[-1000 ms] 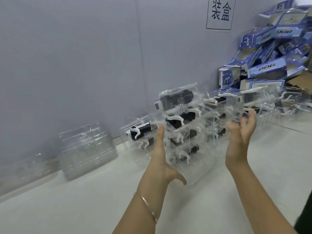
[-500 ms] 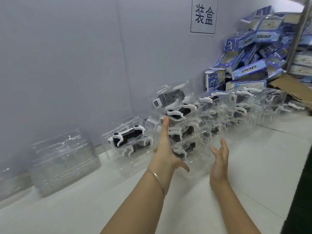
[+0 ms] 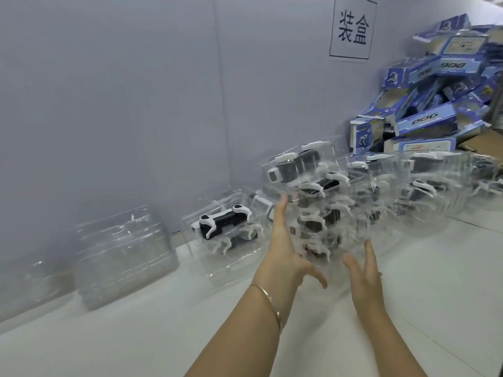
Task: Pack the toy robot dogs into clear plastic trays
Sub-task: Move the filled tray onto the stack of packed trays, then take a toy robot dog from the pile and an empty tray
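A stack of clear plastic trays (image 3: 321, 205) holding black-and-white toy robot dogs stands on the white table against the grey wall. My left hand (image 3: 285, 248) lies flat against the stack's left side, fingers straight and thumb spread. My right hand (image 3: 363, 276) is open at the stack's lower right front, fingers spread, close to it; I cannot tell if it touches. Left of the stack lies a single tray with one robot dog (image 3: 221, 223). More filled trays (image 3: 419, 189) run off to the right.
A stack of empty clear trays (image 3: 122, 254) sits at the left by the wall. Blue toy boxes (image 3: 424, 104) are piled in the back right corner above a cardboard piece (image 3: 481, 140). A paper sign (image 3: 353, 28) hangs on the wall.
My right hand has dropped from the stack's upper right to its lower front. My left hand stays against the left side. The view has shifted a little.
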Available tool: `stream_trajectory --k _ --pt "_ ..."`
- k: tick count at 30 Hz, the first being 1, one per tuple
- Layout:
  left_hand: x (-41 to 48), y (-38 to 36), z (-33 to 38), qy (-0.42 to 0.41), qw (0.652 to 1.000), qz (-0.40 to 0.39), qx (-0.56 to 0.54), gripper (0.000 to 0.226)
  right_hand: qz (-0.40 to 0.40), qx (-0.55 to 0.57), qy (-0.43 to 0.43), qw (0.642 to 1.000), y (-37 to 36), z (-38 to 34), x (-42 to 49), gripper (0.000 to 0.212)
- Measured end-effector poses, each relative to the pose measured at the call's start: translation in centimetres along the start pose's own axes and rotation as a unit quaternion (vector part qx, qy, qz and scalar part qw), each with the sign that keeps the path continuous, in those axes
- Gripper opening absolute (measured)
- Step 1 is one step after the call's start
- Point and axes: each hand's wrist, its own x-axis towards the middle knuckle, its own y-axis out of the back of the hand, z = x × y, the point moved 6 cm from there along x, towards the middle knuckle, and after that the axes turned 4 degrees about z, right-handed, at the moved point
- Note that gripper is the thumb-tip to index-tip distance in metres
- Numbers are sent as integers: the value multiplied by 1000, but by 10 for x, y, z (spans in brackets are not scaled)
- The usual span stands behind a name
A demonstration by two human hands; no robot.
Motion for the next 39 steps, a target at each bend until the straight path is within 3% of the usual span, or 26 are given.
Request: stream_trajectory --k 3,4,7,10,13,15,17,19,22,25,26,30,33,39 --pt "-18 35 10 4 999 16 -35 38 -6 -19 -1 1000 -2 -2 -1 73" --pt "-18 52 12 10 997 32 -73 27 3 -28 3 1000 -2 -4 -2 75" --pt "-41 106 26 -39 990 53 -127 41 78 -41 63 994 7 -23 -19 89" --pt "-69 176 38 -78 984 79 -142 65 159 -17 272 949 6 -67 -55 77" --pt "-101 247 56 -114 960 120 -226 63 116 -11 501 858 -35 -108 -104 44" --pt "-117 293 65 -147 934 143 -292 59 25 0 576 817 -84 -134 -135 28" --pt "-128 320 69 -158 913 161 -340 60 -79 -11 613 786 -142 -152 -161 25" --pt "-133 334 74 -162 906 160 -358 61 -181 -65 617 763 -205 -162 -176 38" --pt "-137 349 84 -184 900 167 -359 62 -314 -265 567 714 -298 -159 -185 71" --pt "-140 357 92 -197 898 150 -363 62 -345 -438 549 623 -360 -137 -181 102" --pt "-139 360 94 -195 899 147 -365 61 -346 -455 547 612 -372 -133 -181 106" --pt "-131 365 96 -193 905 145 -349 62 -323 -454 546 626 -390 -121 -181 103" --pt "-123 364 95 -203 912 149 -325 62 -270 -448 589 616 -388 -124 -183 97" --pt "-115 366 99 -279 924 174 -193 79 -210 -316 589 714 -356 -144 -191 115"
